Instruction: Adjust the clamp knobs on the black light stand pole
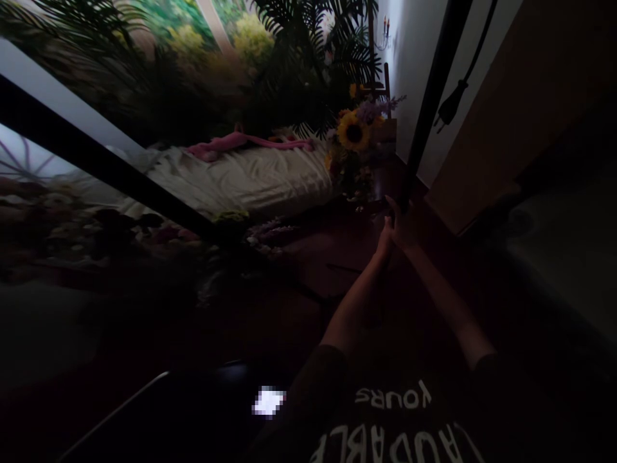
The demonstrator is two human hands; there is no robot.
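Bare L hand (385,236) & R hand (403,226): appar. closed round slim, straight black pole (436,90), 1 o'clock. Step: gripping; next prob. needs steady hold.

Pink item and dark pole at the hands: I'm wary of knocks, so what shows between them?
In the head view, sunflowers and purple flowers show between the pink item and pole.

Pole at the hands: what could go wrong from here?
1. The plug hangs beside the pole; it might swing or snag if the pole moves.
2. It's very dark around the left hand and right hand; a poor grip could go unnoticed.
3. The sunflower appears near the pole, though depth is unclear; a tilt that way might knock it.
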